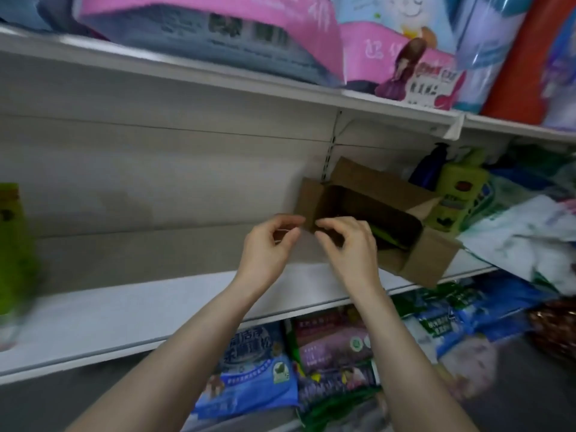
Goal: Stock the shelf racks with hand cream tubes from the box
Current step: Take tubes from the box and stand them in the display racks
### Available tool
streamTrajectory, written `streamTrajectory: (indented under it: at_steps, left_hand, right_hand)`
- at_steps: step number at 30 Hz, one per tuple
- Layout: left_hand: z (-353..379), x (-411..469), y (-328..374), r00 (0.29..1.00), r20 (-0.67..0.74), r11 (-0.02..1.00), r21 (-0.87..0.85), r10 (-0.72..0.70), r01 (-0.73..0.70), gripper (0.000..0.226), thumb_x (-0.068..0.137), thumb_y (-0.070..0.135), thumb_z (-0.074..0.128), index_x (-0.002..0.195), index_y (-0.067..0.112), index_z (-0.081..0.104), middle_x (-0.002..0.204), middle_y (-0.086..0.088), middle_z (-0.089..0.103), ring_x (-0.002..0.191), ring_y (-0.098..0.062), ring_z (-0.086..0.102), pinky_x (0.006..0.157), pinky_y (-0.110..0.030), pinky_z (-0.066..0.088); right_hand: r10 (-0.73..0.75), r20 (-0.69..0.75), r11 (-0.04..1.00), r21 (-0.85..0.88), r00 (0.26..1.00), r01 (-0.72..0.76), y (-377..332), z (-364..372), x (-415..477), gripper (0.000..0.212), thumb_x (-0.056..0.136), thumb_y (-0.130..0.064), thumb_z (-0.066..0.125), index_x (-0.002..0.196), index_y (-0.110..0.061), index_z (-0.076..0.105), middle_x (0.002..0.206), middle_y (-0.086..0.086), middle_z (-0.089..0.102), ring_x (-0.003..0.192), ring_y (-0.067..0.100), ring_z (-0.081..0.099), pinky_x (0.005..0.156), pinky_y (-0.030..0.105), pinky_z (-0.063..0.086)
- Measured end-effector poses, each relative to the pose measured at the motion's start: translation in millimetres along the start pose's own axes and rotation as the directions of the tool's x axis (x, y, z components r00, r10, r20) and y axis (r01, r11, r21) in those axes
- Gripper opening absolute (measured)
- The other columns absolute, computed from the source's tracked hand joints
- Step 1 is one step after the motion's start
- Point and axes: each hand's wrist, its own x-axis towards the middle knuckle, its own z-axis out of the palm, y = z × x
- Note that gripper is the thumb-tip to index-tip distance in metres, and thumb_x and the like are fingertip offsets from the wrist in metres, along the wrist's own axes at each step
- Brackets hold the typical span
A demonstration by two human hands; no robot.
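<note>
An open cardboard box (pixel 417 260) stands on the white shelf (pixel 124 310), right of centre. Inside it lie dark green hand cream tubes (pixel 388 236), mostly in shadow. The box's left flap (pixel 311 201) stands upright. My left hand (pixel 268 247) is at that flap's outer edge, with curled fingers and thumb pinching it. My right hand (pixel 347 244) is just right of it, over the box's near left corner, and pinches the flap's lower edge between forefinger and thumb. What else the fingers hold, if anything, is too blurred to tell.
Green bottles (pixel 458 194) and a dark blue bottle (pixel 431 169) stand right of the box, with plastic bags (pixel 523 232) beyond. A blurred green bottle (pixel 14 244) is at the far left. Large packs (pixel 218 35) fill the shelf above and bagged goods (pixel 258 369) the one below.
</note>
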Motion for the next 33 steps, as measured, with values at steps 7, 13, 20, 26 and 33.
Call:
streamTrajectory:
  at_steps: [7,13,20,26,33]
  left_hand:
    - [76,18,-12,0.997,0.052,0.998,0.036,-0.048,0.047,0.020,0.093,0.017,0.060,0.108,0.026,0.070,0.104,0.011,0.070,0.094,-0.002,0.063,0.087,-0.022,0.050]
    - [124,30,-28,0.992,0.085,0.993,0.081,-0.091,0.084,0.021,0.092,0.014,0.060,0.107,0.027,0.069,0.102,0.013,0.068,0.097,-0.003,0.062,0.085,-0.014,0.047]
    - [173,50,-34,0.981,0.157,0.984,0.152,-0.113,0.089,0.026,0.091,0.010,0.061,0.113,0.021,0.068,0.111,0.005,0.068,0.101,-0.006,0.061,0.094,-0.024,0.048]
    - [213,60,-37,0.968,0.234,0.960,0.279,-0.095,0.027,0.033,0.091,0.010,0.059,0.122,0.020,0.065,0.119,0.004,0.066,0.114,-0.012,0.058,0.101,-0.027,0.044]
    - [248,69,-51,0.921,0.365,0.780,0.612,-0.133,-0.130,0.051,0.092,0.006,0.046,0.142,0.017,0.042,0.132,-0.013,0.054,0.116,-0.032,0.052,0.094,-0.037,0.042]
  right_hand:
    - [0.094,0.100,0.995,-0.048,0.991,-0.089,84,-8,4,0.021,0.088,-0.023,0.067,0.108,-0.022,0.073,0.107,-0.003,0.068,0.100,0.020,0.053,0.083,0.030,0.044]
    - [0.150,0.177,0.988,-0.070,0.973,-0.139,138,-14,1,0.021,0.089,-0.025,0.066,0.108,-0.022,0.073,0.108,-0.002,0.067,0.101,0.022,0.053,0.083,0.027,0.041]
    - [0.196,0.168,0.979,-0.092,0.966,-0.183,178,-37,0,0.021,0.089,-0.024,0.066,0.109,-0.022,0.073,0.107,-0.003,0.066,0.102,0.019,0.050,0.081,0.022,0.034]
    - [0.224,0.124,0.967,-0.151,0.967,-0.205,210,-53,6,0.024,0.088,-0.021,0.066,0.112,-0.021,0.071,0.110,-0.001,0.066,0.104,0.021,0.052,0.085,0.025,0.037]
    - [0.324,0.242,0.920,-0.307,0.915,-0.244,233,-28,28,0.043,0.097,-0.019,0.050,0.138,-0.006,0.046,0.146,0.015,0.044,0.137,0.032,0.033,0.113,0.038,0.028]
